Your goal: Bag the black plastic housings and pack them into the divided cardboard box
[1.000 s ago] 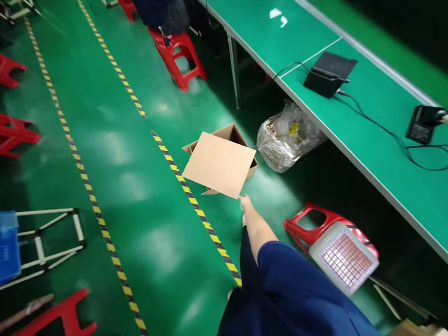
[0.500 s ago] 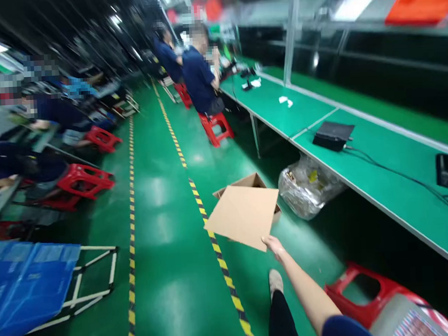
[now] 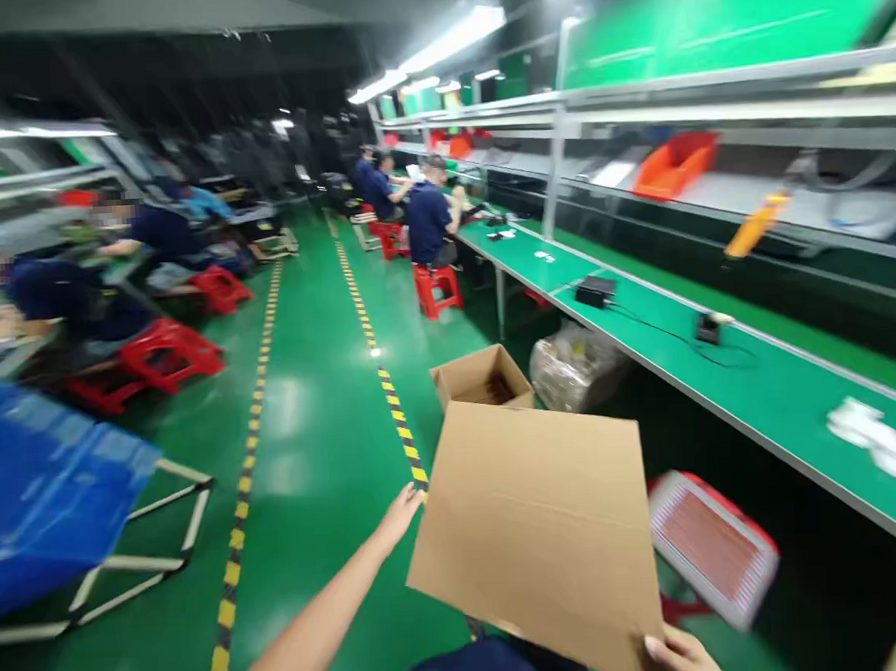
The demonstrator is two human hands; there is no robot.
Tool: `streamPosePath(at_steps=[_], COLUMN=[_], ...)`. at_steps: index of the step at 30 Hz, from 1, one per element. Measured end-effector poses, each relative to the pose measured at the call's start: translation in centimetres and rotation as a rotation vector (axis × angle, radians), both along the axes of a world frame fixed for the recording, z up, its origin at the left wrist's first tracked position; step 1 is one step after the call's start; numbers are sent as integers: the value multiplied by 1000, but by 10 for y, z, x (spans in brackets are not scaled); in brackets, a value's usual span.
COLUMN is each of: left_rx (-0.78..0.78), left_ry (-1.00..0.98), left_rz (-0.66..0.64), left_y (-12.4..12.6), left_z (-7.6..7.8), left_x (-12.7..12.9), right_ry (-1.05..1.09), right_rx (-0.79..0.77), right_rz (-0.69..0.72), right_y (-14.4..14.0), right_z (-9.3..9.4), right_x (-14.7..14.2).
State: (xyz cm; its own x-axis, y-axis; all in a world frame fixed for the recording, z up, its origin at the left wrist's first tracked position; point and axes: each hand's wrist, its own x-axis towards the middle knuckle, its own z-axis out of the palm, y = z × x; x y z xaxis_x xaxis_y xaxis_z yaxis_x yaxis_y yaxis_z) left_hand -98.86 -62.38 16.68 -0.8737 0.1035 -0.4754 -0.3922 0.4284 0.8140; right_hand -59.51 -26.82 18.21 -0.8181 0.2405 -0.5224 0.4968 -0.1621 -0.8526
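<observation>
A flat brown cardboard sheet (image 3: 540,521) is held up in front of my body, tilted, with a faint crease across it. My right hand (image 3: 679,654) grips its lower right corner, thumb on the near face. At the left edge, my left hand (image 3: 402,513) is closed on the sheet, its fingertips partly hidden at the edge. Just beyond the sheet's top edge, an open cardboard box (image 3: 457,380) stands on the floor, with something brown inside that I cannot make out.
A long green workbench (image 3: 660,374) runs along the right, with a clear plastic bag (image 3: 574,369) beneath it. A red stool (image 3: 750,520) bears a grey cushion. Striped tape (image 3: 397,418) marks the floor. People sit working on both sides; a blue-covered rack (image 3: 58,496) stands left.
The cardboard sheet has come away from above the box and nearer to my body. My left hand has come into view at its left edge; my right hand stays on it. The view has tilted up.
</observation>
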Motion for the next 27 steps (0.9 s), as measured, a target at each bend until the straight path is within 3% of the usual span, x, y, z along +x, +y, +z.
streamPosePath(at_steps=[4,8,10,13,18,21,24,27], left_rx=[138,183,224,311,314,203,77,-18], left_ry=[-36,-31,1,14,14,74,174,303], left_rz=[-225,-320,-383,-579,-1073,-1392,-1714,-1979], left_y=[34,107,156,228,336,378,391,396], left_z=[16,28,29,27,2,-24,-46,-64], left_x=[56,121,174,287,503,605,675,718], right_ry=[56,4,10,18,-86,-186,-175,-217], right_rx=[10,-51,-50,11,195,288,423,546], right_rz=[-249,-641,-855,-1165,-1643,-1850,-2051,-2117], right_y=[-67,-85,-89,-98,-112,-121,-117,-96], right_z=[41,55,53,53,75,100,119,121], right_x=[88,183,249,362,577,686,746,758])
